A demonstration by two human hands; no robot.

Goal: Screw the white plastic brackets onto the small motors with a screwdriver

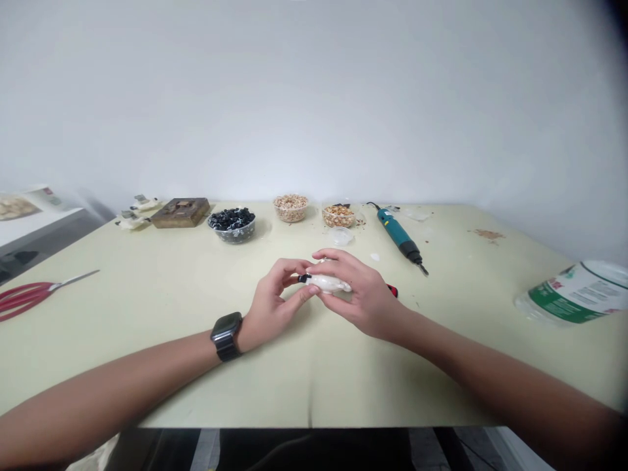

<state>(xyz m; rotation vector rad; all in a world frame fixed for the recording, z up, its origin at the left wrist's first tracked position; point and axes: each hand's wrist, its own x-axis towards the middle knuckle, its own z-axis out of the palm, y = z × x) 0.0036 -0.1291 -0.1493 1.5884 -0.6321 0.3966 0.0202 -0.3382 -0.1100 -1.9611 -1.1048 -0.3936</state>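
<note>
Between my two hands is a small white figure with a black end (pixel 328 283), lying lengthwise above the middle of the table. My left hand (pixel 275 297), with a dark watch on its wrist, is closed, its fingertips pinching around the black end. From the other side, the fingers of my right hand (pixel 367 291) wrap over and under the white body. They cover part of it, so its full shape is hidden. Behind my right hand peeks a red and black thing (pixel 392 290), mostly covered.
Along the back stand bowls of black pieces (pixel 231 226), beige bits (pixel 291 208) and orange-brown bits (pixel 338 214). A metal block (pixel 181 212) is left of them, a teal electric screwdriver (pixel 397 232) right. Red-handled scissors (pixel 36 292) lie far left, a labelled plastic container (pixel 576 293) far right.
</note>
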